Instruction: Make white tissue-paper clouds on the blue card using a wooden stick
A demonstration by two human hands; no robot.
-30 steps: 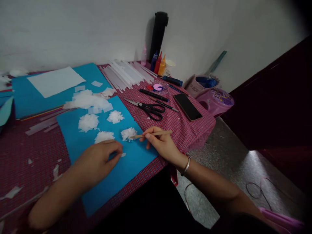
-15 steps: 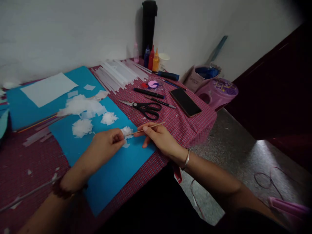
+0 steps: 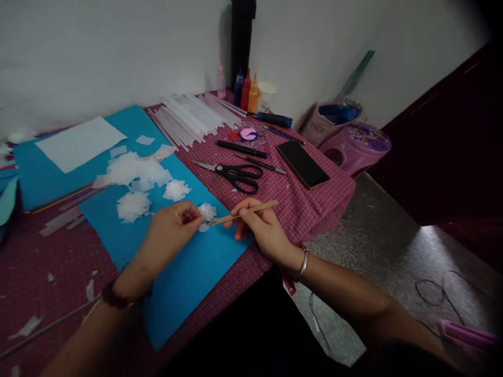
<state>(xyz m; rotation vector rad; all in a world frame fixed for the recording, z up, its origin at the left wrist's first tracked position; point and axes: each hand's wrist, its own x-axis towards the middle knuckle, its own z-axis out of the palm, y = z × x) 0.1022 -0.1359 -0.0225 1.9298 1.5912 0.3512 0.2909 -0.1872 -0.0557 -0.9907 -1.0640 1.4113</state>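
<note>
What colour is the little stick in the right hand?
The stick in the right hand is light brown; the head view shows it best.

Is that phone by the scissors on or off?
The phone looks off: it's plain black in front, with no light or picture showing. Whether it's fully switched off or just asleep, I cannot tell.

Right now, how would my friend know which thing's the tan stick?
On the red checked tablecloth, find the nearer blue sheet. Over its right corner, the right hand holds the stick. It's plain tan, unlike the dark marker beyond.
</note>
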